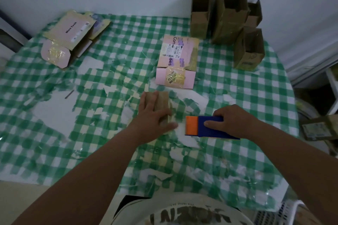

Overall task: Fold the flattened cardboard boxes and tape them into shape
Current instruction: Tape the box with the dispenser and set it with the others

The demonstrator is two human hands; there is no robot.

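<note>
Table (54, 86) in a worn green-checked cloth. Four folded brown boxes (228, 14) stand upright at far right; flattened pink boxes lie at far left (69, 36) and centre (176, 62). Left hand (152, 115) lies fingers-straight on a small brown cardboard box (161, 101) at mid-table. Just right of it, right hand (232, 120) grips a blue-and-orange tape dispenser (206, 128), orange end toward the box.

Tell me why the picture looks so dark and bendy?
Head view: the room light is dim, so colours look dull and the brown boxes by the wall turn murky; the wide lens curves the checked tablecloth at the edges; small print on the pink box is blurry; its tape shines a little.
</note>
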